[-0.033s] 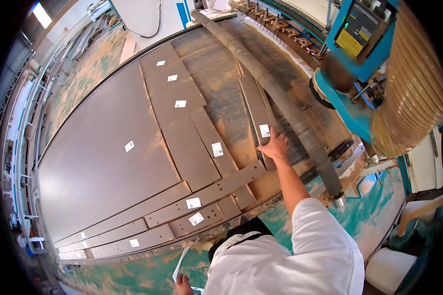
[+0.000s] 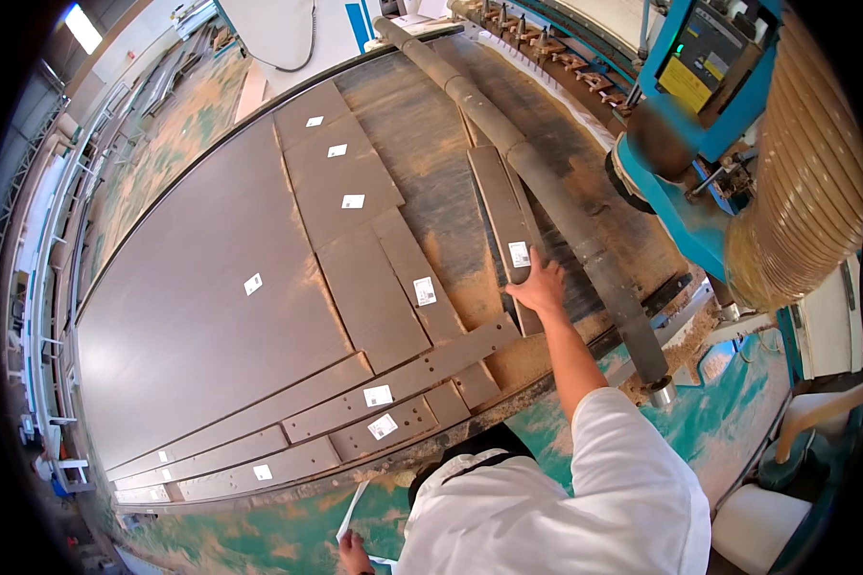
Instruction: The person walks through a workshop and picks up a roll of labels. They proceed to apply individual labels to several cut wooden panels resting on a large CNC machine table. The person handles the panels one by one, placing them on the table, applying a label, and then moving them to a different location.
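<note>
My right hand [image 2: 544, 285] spans the near end of a narrow brown board [image 2: 501, 216], thumb on its left edge and fingers along the right. A white label [image 2: 519, 254] sits on that board just beside my fingertips. Under or next to its right side runs another thin strip, partly hidden. Low in the view, my left hand [image 2: 353, 554] pinches a white paper sheet [image 2: 352, 510], cut off in part by the lower edge and my body. Left of the held board lie flat brown panels [image 2: 192, 268], cut to several sizes, many with white labels; some strips have round holes.
A grey pipe [image 2: 571, 211] crosses the dusty dark machine bed [image 2: 403, 101] diagonally, right of the held board. A teal machine head [image 2: 676, 211] with a ribbed hose [image 2: 801, 172] stands at the right. Sawdust covers parts of the green floor [image 2: 585, 436].
My right hand and the narrow board have shifted very slightly to the right. The other panels and my left hand with the paper look nearly the same.
</note>
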